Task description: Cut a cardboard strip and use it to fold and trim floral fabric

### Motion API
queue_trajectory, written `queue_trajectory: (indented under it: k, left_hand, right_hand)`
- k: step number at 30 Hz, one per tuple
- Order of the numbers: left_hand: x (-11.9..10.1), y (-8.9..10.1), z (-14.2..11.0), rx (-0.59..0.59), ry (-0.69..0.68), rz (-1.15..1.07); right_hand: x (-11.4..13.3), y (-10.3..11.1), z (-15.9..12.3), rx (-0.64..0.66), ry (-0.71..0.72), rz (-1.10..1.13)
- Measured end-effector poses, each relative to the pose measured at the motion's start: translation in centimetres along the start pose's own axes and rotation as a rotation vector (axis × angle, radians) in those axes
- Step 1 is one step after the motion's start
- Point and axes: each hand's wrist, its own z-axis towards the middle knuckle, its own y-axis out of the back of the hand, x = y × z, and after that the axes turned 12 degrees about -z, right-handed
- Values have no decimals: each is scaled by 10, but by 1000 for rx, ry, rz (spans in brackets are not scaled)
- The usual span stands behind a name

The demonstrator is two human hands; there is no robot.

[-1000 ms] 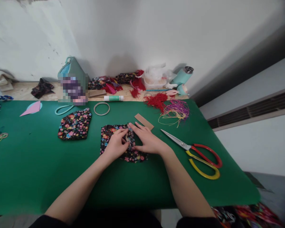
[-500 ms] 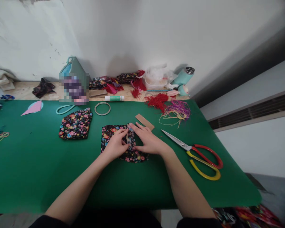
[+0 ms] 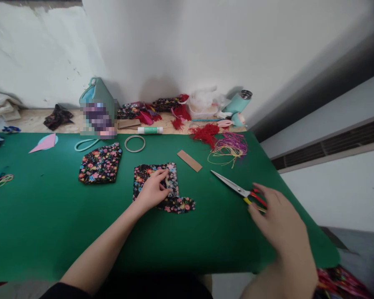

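Observation:
A black floral fabric piece (image 3: 180, 204) lies folded on the green table, its lower right part sticking out to the side. My left hand (image 3: 151, 189) rests on it, pressing down with thumb and fingers apart. To the right, my right hand (image 3: 279, 214) is over the handles of the large scissors (image 3: 233, 185), with thumb and fingers spread around them; part of the red and yellow handles is hidden beneath it. The blades point up and left toward a tan cardboard strip (image 3: 189, 160), which lies just right of the fabric.
Another floral fabric stack (image 3: 99, 164) lies to the left, near a ring (image 3: 134, 143) and a glue stick (image 3: 150, 130). Red tassels (image 3: 205, 135) and purple and yellow threads (image 3: 229, 147) lie at the back right, by a mint bottle (image 3: 239, 101). A pencil case (image 3: 104, 95) stands behind.
My right hand has left the fabric and moved right, over the scissors' handles. My left hand has stayed in place on the fabric.

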Motion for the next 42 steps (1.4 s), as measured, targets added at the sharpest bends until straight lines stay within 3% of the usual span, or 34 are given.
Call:
queue_trajectory:
  k: [3,6,11,15,17,19,21,22,24,26,29,32,34,42]
  left_hand:
    - [-1,0,0,9,-9,8]
    - [-2,0,0,19,-13,25]
    - [-2,2,0,31,0,32]
    - [-2,2,0,36,9,38]
    - [-2,2,-1,37,12,43]
    - [-2,2,-1,42,13,43]
    - [-3,2,-1,39,18,41]
    - [-3,3,-1,39,24,38]
    - [-4,3,0,42,37,33]
    - [-3,3,0,45,48,23]
    - [-1,4,0,48,54,-8]
    - [1,4,1,44,61,-33]
    - [2,3,1,36,67,-47]
    - [-3,4,1,25,96,-98]
  right_hand:
    - [-39,-36,-32,45,-118,-91]
    - [-54,-53,-36,65,-130,-115]
    - [-53,-50,-13,168,-77,-141]
    - [-51,-43,-16,264,-225,-31]
    - [-46,-38,-27,298,-389,160]
    - [-35,-30,-40,294,-517,549]
    - [-17,-20,-55,289,-491,754]
    - [-6,-13,-62,328,-478,1033]
    - [18,1,-75,517,-434,1479]
    - [42,12,-86,690,-322,1731]
    - [71,18,-100,860,-398,1964]
    - [91,10,-113,1177,-434,2280]
    - [101,1,-119,1316,-424,2403]
    - [119,-15,-134,1394,-396,2478]
